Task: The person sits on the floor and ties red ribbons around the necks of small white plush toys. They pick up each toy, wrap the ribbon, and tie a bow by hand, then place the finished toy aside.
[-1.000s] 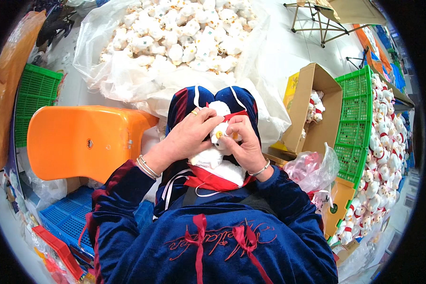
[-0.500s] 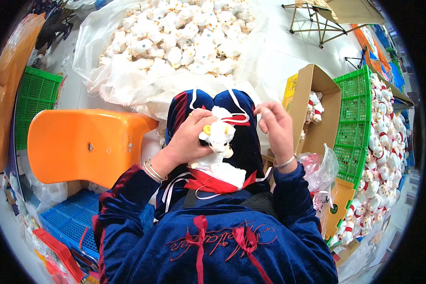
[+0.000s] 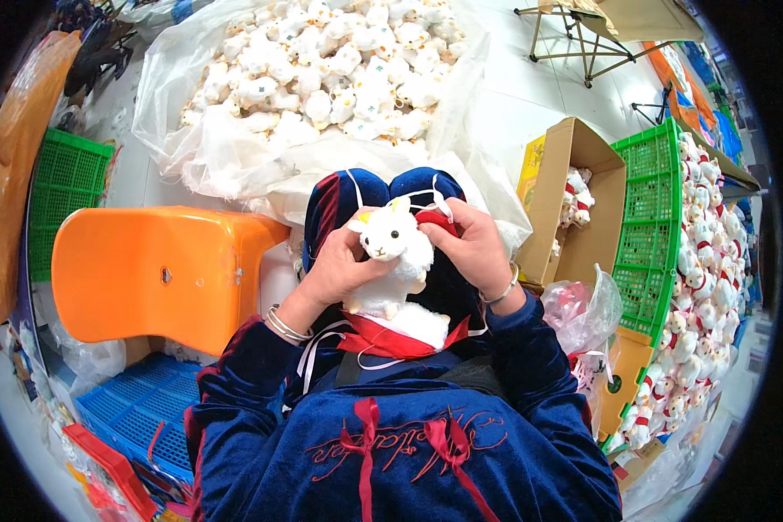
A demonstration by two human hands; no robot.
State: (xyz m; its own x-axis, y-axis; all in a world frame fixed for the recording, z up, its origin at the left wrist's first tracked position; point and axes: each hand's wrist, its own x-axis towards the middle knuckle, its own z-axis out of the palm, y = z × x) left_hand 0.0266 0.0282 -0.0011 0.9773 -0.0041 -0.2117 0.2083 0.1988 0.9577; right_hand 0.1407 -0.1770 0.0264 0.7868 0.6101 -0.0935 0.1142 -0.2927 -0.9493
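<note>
My left hand (image 3: pixel 337 265) is wrapped round a small white plush goat (image 3: pixel 400 277) with yellow horns and black eyes, held upright above my lap. Beside the plush's head, my right hand (image 3: pixel 478 248) pinches a small red cloth (image 3: pixel 438 221) with white cords. One cord loops up above my right fingers. Part of the cloth is hidden behind those fingers and the toy. Below the plush, across my lap, lies another red cloth (image 3: pixel 383 339) with white cords and a white fluffy piece (image 3: pixel 413 324) on it.
A heap of white plush toys (image 3: pixel 331 74) lies on plastic sheeting ahead. On my left stands an orange stool (image 3: pixel 148 274) beside a blue crate (image 3: pixel 143 404). To my right are a cardboard box (image 3: pixel 600 187), a green crate (image 3: pixel 648 235) and many plush toys with red scarves (image 3: pixel 696 287).
My right hand has moved in from the right and closed on the red cloth by the toy. The plush has turned, its face now pointing up and slightly left.
</note>
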